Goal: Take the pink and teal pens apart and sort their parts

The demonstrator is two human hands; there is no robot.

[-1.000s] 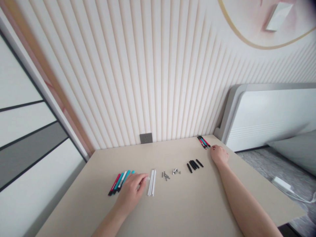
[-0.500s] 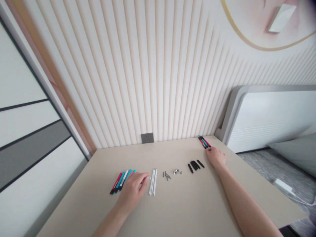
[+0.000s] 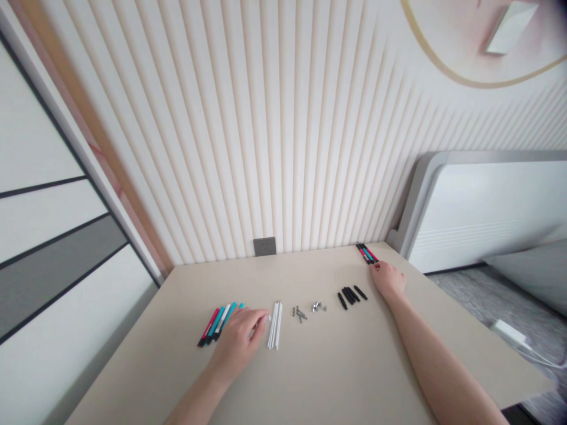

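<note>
My left hand (image 3: 240,332) rests on the table beside a row of pen barrels (image 3: 216,324) in pink, teal and white with black ends. It covers part of the row. Its fingers are loosely bent, with the thumb apart from the index finger. A small white bit shows at the fingertips; I cannot make out what it is. Just to its right lie several white refills (image 3: 275,326). At the far right corner, my right hand (image 3: 388,279) has its fingers closed at the near ends of several pens (image 3: 367,254), pinching one; the fingertips partly hide the contact.
Between the hands lie small grey metal pieces (image 3: 299,314), shiny silver tips (image 3: 317,307) and several black grip sleeves (image 3: 351,296). The beige table (image 3: 328,372) meets a ribbed wall with a dark socket (image 3: 264,246). A bed headboard (image 3: 478,206) stands to the right.
Nearly everything stays in place. My right hand shifts very slightly at the pens' near ends, and the camera view moves a little. My left hand keeps its pose.
</note>
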